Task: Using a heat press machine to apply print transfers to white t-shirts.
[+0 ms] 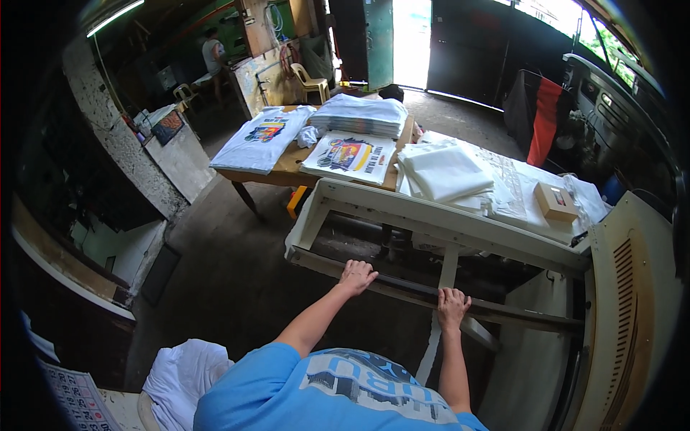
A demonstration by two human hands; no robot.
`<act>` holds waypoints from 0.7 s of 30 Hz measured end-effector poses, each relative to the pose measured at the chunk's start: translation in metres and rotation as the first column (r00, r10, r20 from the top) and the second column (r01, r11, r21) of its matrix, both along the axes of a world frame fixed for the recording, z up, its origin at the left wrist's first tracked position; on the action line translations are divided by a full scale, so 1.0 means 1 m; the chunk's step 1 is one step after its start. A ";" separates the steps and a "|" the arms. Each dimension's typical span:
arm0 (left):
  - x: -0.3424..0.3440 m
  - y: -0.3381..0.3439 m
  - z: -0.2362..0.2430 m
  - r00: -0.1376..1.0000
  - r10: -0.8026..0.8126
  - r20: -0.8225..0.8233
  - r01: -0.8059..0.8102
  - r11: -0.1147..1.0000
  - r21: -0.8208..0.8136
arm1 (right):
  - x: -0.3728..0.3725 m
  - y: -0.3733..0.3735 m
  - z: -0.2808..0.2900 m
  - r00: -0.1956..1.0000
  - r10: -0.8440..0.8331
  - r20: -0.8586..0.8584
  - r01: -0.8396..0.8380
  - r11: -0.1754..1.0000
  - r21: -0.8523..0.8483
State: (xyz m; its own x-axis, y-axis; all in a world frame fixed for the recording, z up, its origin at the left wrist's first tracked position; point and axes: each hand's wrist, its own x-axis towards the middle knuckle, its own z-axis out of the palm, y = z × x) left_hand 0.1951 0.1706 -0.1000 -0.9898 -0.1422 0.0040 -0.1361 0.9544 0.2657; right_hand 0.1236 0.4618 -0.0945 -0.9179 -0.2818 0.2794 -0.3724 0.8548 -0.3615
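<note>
Along the near side of a pale metal frame (460, 231) runs a dark rail (406, 286), and both hands are on it, well apart from each other. From the blue sleeve the left forearm slants up and to the right, elbow slightly bent, the back of the left hand (357, 277) turned upward. Its fingers lie close together and curl over the rail, pointing away and to the right; the hand is closed on the rail from above, though its underside is hidden.

Farther right, the right forearm rises almost straight up the view, and the right hand (453, 307) meets the rail just beside a pale crosspiece (448, 267). Knuckles up, its fingers bend down over the rail's far side, closed around its top; how far the grip wraps beneath cannot be seen.

Beyond the frame, a wooden surface (287, 164) bears a printed white shirt (264, 138), a stack of folded cloth (363, 115) and a printed white piece (348, 156). White sheets (445, 172) lie to the right, nearer the frame, with a small cardboard box (555, 202) farther along. A slotted metal panel (629, 287) stands at the frame's right end.
</note>
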 end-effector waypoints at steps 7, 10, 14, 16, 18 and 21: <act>0.014 -0.003 0.008 1.000 -0.026 -0.007 0.027 0.993 0.115 | -0.003 -0.004 0.005 0.996 -0.024 0.084 0.020 0.999 0.044; 0.017 -0.007 0.011 0.998 -0.067 -0.002 0.067 0.989 0.129 | -0.003 -0.006 0.006 0.997 -0.039 0.073 0.034 0.997 0.070; 0.038 -0.015 0.004 0.981 -0.136 -0.137 0.150 0.983 0.102 | -0.004 -0.011 0.006 0.993 -0.059 0.104 0.051 0.996 0.075; 0.063 -0.017 0.008 0.972 -0.146 -0.186 0.165 0.983 0.087 | -0.006 -0.016 0.014 0.979 -0.119 0.168 0.096 0.986 0.138; 0.095 -0.027 -0.002 0.970 -0.159 -0.183 0.181 0.977 0.109 | -0.010 -0.022 0.018 0.950 -0.212 0.230 0.157 0.958 0.238; 0.162 -0.058 -0.043 0.971 -0.145 0.188 0.088 0.955 0.284 | -0.015 -0.044 0.028 0.910 -0.276 0.310 0.175 0.932 0.316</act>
State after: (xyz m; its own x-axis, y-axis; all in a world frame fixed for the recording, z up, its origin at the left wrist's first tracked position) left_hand 0.3571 0.1126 -0.1427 -0.9749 0.0068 -0.2227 -0.1072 0.8618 0.4957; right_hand 0.1089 0.4181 -0.0660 -0.9896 -0.0745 -0.1232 -0.0530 0.9842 -0.1690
